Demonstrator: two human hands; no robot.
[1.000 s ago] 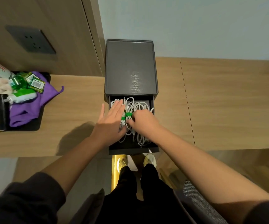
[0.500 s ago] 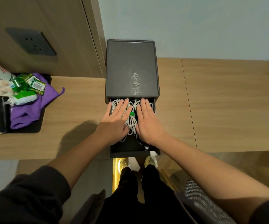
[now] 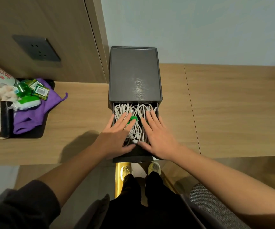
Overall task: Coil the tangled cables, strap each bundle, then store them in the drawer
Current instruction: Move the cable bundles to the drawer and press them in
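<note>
Both hands are being drawn back toward the front wall of the drawer [image 3: 131, 158] since half a second ago, and more of the cables [image 3: 138, 109] are being left uncovered at the back. The left hand [image 3: 117, 138] and the right hand [image 3: 158, 138] are being laid flat on the coils, fingers straight and spread wide, gripping nothing. The cables, thin white loops bound by a green strap [image 3: 132, 119] between the hands, are being kept inside the open drawer. Their nearer half is being hidden by the hands. The drawer belongs to a boxy, matte dark grey cabinet [image 3: 134, 73] with a finely ribbed top, which is being carried by a pale wood-grain worktop [image 3: 232, 113]. Well apart on the left, a crumpled purple cloth [image 3: 29, 118] and green packets [image 3: 40, 90] are being held in a black tray [image 3: 39, 135].
</note>
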